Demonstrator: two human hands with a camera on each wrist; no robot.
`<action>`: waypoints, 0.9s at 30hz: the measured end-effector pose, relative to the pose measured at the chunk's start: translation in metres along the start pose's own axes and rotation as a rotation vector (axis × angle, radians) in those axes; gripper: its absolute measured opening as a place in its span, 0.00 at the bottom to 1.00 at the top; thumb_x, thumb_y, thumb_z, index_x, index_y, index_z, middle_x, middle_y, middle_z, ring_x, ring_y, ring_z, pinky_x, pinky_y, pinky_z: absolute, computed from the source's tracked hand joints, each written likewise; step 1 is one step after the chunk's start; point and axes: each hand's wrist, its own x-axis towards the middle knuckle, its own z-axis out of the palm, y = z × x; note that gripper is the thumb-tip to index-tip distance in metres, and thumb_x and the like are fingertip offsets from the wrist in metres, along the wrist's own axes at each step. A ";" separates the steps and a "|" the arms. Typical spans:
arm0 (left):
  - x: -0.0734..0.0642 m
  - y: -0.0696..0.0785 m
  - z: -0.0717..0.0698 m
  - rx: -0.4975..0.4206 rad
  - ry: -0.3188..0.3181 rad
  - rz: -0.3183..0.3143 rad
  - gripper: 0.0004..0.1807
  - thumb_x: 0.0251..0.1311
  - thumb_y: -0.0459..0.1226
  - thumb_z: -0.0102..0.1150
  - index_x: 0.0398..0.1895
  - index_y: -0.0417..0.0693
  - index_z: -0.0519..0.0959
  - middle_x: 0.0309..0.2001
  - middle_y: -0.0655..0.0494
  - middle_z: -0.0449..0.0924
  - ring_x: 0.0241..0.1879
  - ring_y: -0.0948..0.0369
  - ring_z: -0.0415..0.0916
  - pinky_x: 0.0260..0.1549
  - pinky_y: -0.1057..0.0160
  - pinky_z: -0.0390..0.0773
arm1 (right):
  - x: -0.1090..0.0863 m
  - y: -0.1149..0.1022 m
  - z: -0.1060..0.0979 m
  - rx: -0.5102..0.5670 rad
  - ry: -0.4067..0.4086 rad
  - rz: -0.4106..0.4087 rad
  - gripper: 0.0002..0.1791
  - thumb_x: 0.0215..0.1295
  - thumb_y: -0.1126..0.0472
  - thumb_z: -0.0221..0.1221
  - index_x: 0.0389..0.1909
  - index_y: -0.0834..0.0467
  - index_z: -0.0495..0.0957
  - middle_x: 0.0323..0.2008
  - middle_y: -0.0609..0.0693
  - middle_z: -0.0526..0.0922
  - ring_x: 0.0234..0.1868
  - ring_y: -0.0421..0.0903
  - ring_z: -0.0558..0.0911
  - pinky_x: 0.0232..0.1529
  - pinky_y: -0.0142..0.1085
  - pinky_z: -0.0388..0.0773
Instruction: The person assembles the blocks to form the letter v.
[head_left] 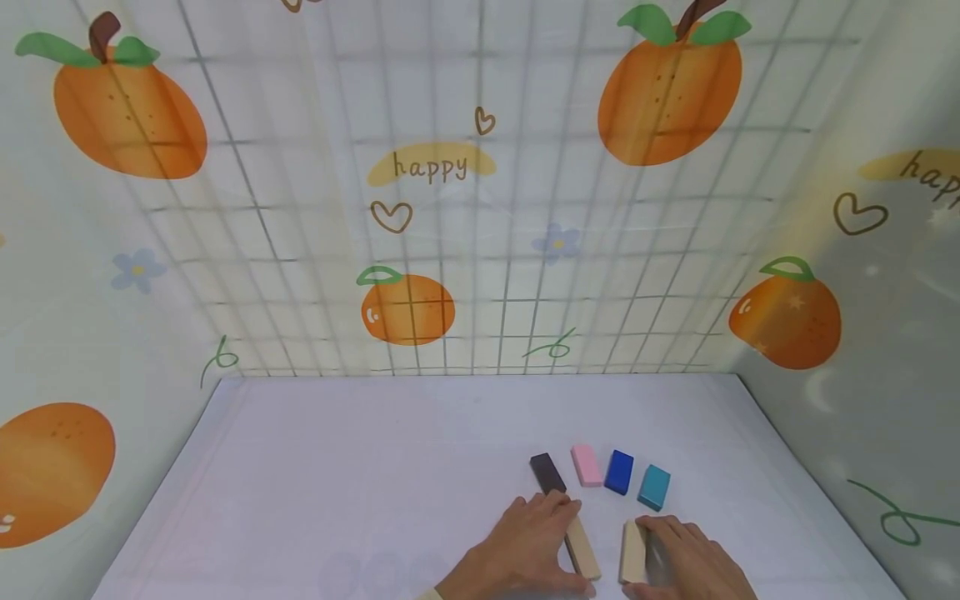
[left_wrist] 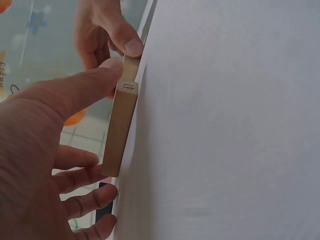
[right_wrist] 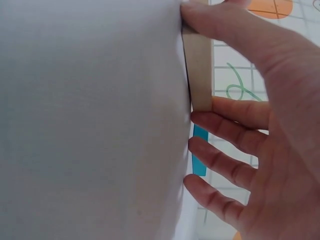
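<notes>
In the head view two plain wooden blocks lie at the front right of the white table. My left hand [head_left: 525, 542] spans the longer-looking left block [head_left: 581, 547], thumb at its near end and fingertips at its far end. That grip also shows in the left wrist view, where the wooden block [left_wrist: 119, 130] bears dark handwritten characters on one end. Just to the right, my right hand [head_left: 693, 558] holds the other wooden block [head_left: 633, 552] by its two ends. Thumb and forefinger pinch this block [right_wrist: 201, 70] in the right wrist view, the other fingers spread beyond it.
Beyond the hands lie a black block [head_left: 547, 472], a pink block [head_left: 587, 465], a dark blue block [head_left: 618, 472] and a teal block [head_left: 654, 487]. The black one sits right by the left fingertips. Printed cloth walls [head_left: 480, 250] surround the white table [head_left: 337, 467].
</notes>
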 end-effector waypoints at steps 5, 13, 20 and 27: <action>0.001 0.001 0.002 0.021 -0.029 -0.012 0.49 0.49 0.72 0.64 0.74 0.66 0.66 0.66 0.67 0.68 0.55 0.69 0.70 0.56 0.58 0.74 | 0.000 0.000 0.000 0.001 0.001 -0.004 0.56 0.37 0.24 0.71 0.61 0.59 0.74 0.52 0.52 0.79 0.44 0.51 0.76 0.52 0.62 0.76; 0.002 0.003 0.001 0.014 -0.043 -0.047 0.48 0.50 0.70 0.66 0.73 0.66 0.67 0.65 0.67 0.68 0.58 0.69 0.70 0.61 0.53 0.72 | -0.002 -0.001 -0.001 0.000 -0.001 -0.002 0.56 0.37 0.24 0.71 0.61 0.59 0.74 0.53 0.53 0.79 0.44 0.51 0.76 0.52 0.62 0.76; 0.003 0.005 0.002 0.006 -0.040 -0.060 0.45 0.50 0.69 0.67 0.71 0.66 0.69 0.63 0.68 0.69 0.54 0.70 0.70 0.59 0.56 0.72 | -0.001 -0.001 -0.001 0.005 -0.006 0.005 0.56 0.37 0.24 0.72 0.61 0.59 0.74 0.52 0.53 0.79 0.44 0.51 0.76 0.52 0.63 0.75; 0.005 0.005 0.002 -0.032 -0.053 -0.068 0.44 0.51 0.67 0.67 0.71 0.66 0.70 0.62 0.68 0.69 0.51 0.70 0.71 0.58 0.57 0.73 | 0.000 0.000 0.000 0.001 -0.012 0.007 0.56 0.37 0.24 0.71 0.61 0.60 0.74 0.53 0.54 0.79 0.44 0.52 0.76 0.52 0.63 0.75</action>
